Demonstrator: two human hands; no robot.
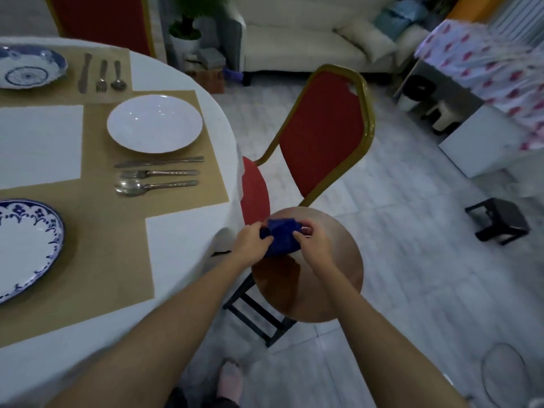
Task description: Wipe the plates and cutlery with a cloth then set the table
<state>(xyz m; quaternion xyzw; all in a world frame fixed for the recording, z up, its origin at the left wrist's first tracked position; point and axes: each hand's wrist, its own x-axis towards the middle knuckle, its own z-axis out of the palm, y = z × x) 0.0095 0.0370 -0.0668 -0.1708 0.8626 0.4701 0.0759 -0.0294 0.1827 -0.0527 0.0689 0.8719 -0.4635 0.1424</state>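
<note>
Round wooden stool (309, 278) sat beside the set table (188, 228); your left hand (251, 241) and right hand (312, 244) both gripped the bunched blue cloth (282, 237) above it.

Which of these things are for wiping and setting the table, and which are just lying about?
For the job: blue cloth, white plate, near blue-patterned plate, far blue-patterned plate, near cutlery set, far cutlery set.
Lying about: red chair, wooden stool, black stool, sofa, potted plant.
</note>
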